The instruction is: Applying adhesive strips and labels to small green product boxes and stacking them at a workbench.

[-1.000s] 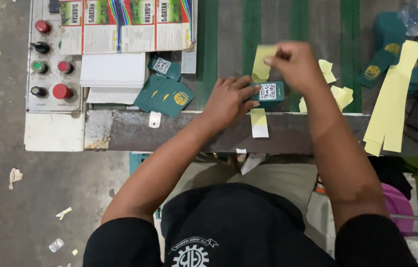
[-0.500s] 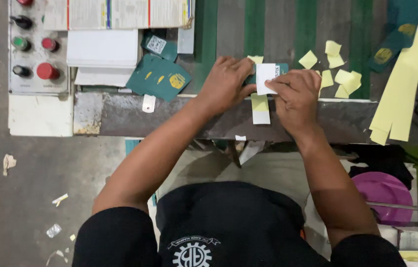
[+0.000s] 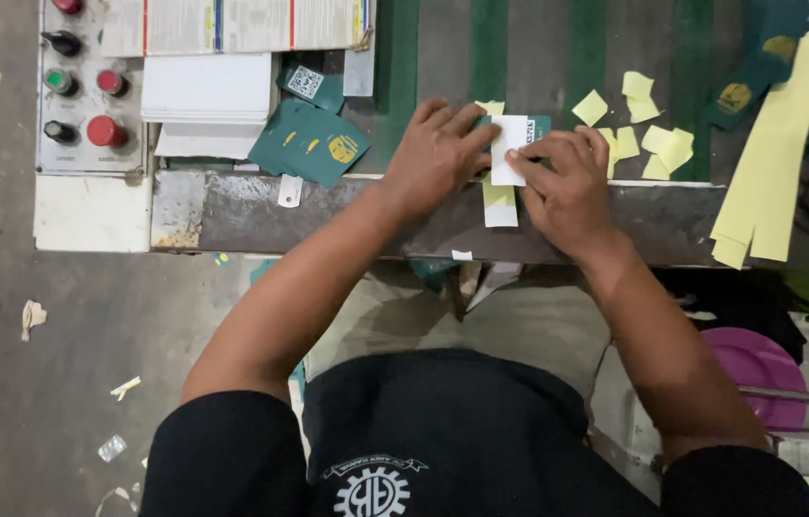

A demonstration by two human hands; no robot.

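Far left: button panel (image 3: 87, 91), then a stack of green cards (image 3: 313, 144) on the counter (image 3: 232, 211). Left hand (image 3: 435, 158) lies flat, fingers pinning a green card (image 3: 538, 125) mid-counter. White label (image 3: 508, 150) sits between both hands, long axis near-far, its right edge pinched in the right hand (image 3: 567, 182) grip. Right: yellow scraps (image 3: 658, 144), long yellow strips (image 3: 773, 153).

L hand (image 3: 438, 153), R hand (image 3: 567, 182) close together, fingers pinching, grip shut.
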